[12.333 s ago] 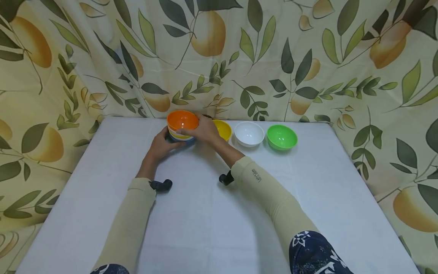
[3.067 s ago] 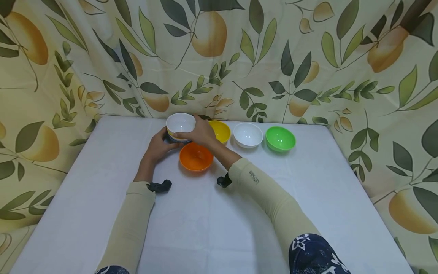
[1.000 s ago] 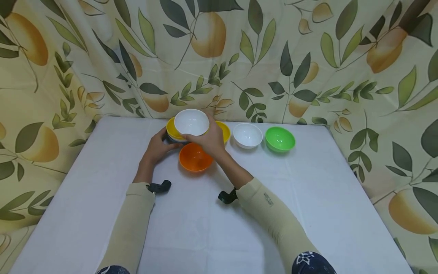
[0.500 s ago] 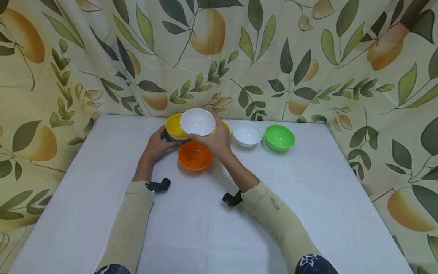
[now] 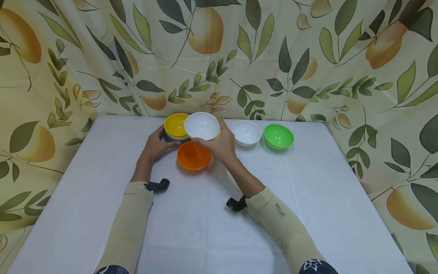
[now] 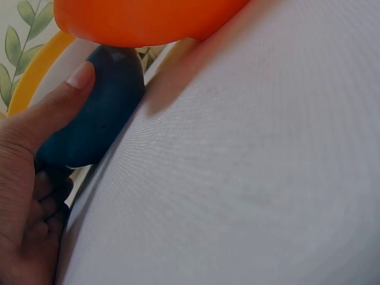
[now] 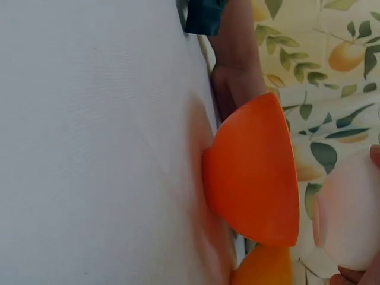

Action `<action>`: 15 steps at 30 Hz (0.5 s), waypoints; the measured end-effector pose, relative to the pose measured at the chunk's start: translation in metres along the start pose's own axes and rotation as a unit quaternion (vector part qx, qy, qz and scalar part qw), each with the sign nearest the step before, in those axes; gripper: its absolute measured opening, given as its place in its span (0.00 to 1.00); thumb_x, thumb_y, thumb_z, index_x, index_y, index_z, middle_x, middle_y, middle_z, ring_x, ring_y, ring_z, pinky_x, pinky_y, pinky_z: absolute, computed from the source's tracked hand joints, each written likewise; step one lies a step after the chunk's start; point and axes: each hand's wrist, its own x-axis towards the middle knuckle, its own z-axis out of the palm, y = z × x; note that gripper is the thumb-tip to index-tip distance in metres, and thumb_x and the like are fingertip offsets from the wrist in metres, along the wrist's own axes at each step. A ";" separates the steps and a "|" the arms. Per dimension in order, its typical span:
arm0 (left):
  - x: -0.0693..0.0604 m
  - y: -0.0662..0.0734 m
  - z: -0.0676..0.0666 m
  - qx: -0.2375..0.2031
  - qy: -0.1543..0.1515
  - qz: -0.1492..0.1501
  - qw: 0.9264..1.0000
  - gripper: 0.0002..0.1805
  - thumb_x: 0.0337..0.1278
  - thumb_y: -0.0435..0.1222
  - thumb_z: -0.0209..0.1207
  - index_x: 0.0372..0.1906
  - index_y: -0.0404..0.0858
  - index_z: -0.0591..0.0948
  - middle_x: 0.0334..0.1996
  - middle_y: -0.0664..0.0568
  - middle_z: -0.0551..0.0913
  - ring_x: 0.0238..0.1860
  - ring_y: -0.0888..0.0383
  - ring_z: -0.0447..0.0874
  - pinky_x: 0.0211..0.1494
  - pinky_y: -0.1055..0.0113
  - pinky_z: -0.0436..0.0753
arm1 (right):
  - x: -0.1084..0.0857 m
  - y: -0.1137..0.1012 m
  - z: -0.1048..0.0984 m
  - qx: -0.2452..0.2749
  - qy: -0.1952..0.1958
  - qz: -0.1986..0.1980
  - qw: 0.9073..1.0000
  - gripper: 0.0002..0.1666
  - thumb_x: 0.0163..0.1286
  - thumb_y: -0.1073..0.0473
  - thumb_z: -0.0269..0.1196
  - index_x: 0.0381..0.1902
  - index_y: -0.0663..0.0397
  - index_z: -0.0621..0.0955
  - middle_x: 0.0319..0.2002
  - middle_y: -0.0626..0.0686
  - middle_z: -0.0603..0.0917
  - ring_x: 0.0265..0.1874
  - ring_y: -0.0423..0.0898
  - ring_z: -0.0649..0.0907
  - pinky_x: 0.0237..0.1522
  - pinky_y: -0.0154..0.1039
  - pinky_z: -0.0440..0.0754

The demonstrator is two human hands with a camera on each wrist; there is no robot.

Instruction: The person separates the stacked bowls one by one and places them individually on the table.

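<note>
The lifted bowl (image 5: 202, 126) is plain white, matching the standing bowl (image 5: 246, 133) beside the bright green bowl (image 5: 278, 136). The front bowl (image 5: 194, 155) is orange, the top stacked bowl (image 5: 176, 125) yellow, the lowest stacked bowl (image 6: 113, 113) probably dark blue, though shadowed. Green leaves and orange fruit pattern the cream backdrop (image 5: 232, 42) (the navy sleeve (image 5: 316, 268) carries white flowers).

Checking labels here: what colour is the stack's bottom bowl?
The bottom bowl is dark teal-blue, seen best in the left wrist view.

1. This seems a recording corner; if inside a home, I cannot tell.
2. A fruit-printed curtain (image 5: 260, 76) encloses the table (image 5: 342, 205) at far, left and right.
3. White cloth (image 5: 191, 228) covers it; black wrist cameras (image 5: 159, 185) are worn.
</note>
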 end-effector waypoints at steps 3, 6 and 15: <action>0.000 0.000 -0.001 0.003 0.002 -0.002 1.000 0.64 0.48 0.58 0.79 0.85 0.44 0.56 0.83 0.47 0.58 0.83 0.46 0.51 0.83 0.43 0.53 | -0.001 0.003 -0.001 0.005 0.001 -0.002 1.000 0.54 0.52 0.50 0.85 0.74 0.51 0.72 0.64 0.52 0.81 0.60 0.52 0.81 0.59 0.47 0.86; 0.001 0.000 -0.001 0.003 0.003 -0.003 1.000 0.65 0.47 0.59 0.79 0.85 0.44 0.56 0.83 0.46 0.57 0.83 0.46 0.50 0.83 0.43 0.53 | -0.003 0.007 -0.001 0.010 0.005 -0.001 1.000 0.54 0.52 0.50 0.85 0.73 0.51 0.72 0.65 0.51 0.81 0.61 0.52 0.80 0.60 0.47 0.85; 0.003 -0.001 0.002 -0.002 0.000 -0.007 1.000 0.66 0.47 0.59 0.79 0.86 0.45 0.55 0.84 0.48 0.56 0.83 0.47 0.49 0.83 0.44 0.53 | -0.010 0.009 -0.003 0.026 0.006 -0.008 1.000 0.57 0.53 0.50 0.85 0.76 0.55 0.70 0.67 0.52 0.78 0.63 0.52 0.79 0.64 0.47 0.82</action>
